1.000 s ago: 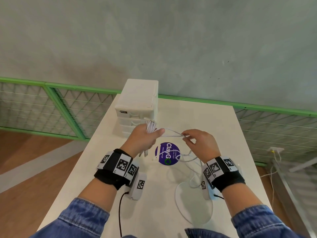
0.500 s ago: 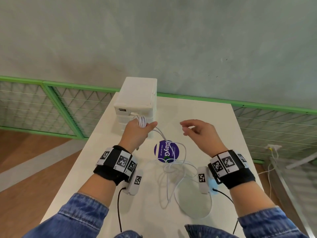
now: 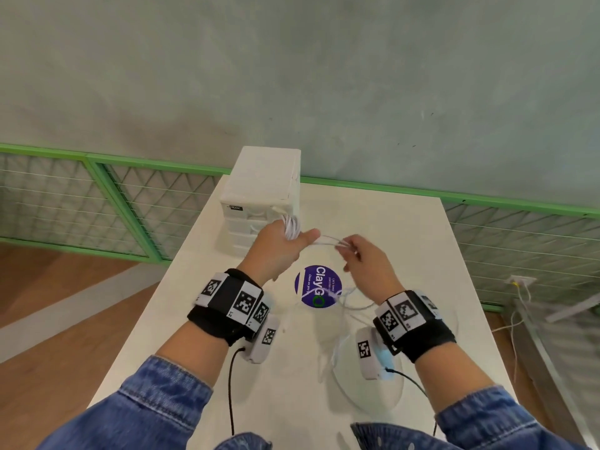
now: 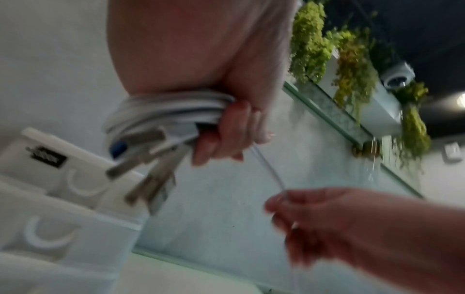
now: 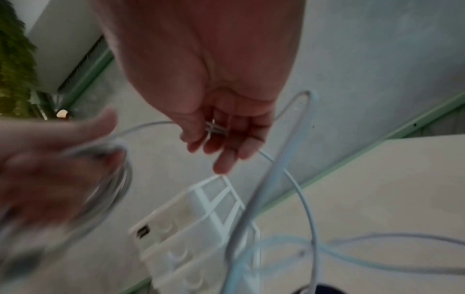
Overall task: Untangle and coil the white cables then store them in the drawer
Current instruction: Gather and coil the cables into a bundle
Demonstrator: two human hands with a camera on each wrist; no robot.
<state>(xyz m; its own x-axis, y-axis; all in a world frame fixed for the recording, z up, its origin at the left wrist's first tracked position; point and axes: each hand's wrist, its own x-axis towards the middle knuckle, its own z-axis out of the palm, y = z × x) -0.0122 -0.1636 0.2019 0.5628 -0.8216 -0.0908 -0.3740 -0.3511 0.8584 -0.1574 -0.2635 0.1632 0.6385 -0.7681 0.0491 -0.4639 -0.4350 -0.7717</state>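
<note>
White thin plastic-sheathed cables (image 3: 292, 226) are held as a bundle of loops in the left hand (image 3: 276, 246), whose fingers (image 4: 221, 137) are curled round the turns, with several plug ends seen hanging below the fist in the left wrist view. From that bundle a short stretch of cable is drawn across to the right hand (image 3: 363, 264), where it is pinched between thumb and fingertips (image 5: 214, 139); the remaining slack (image 3: 354, 303) lies loose on the white rectangular table (image 3: 406, 241), partly over a round purple sticker (image 3: 318, 286). The small white plastic drawer unit (image 3: 263, 190) stands just behind the left hand, and its drawers appear closed. Several risks can be judged from here: the loose strands on the table could be pulled into a knot if the next turn is drawn tight before they are separated; the loops already gathered could spring open if the left grip is relaxed; the dangling plugs could be caught in a new turn. Both hands are raised above the table, close together, the left with its back toward the head camera and thumb extended toward the right hand, the right with its palm turned downward and fingers bent over the strand.
</note>
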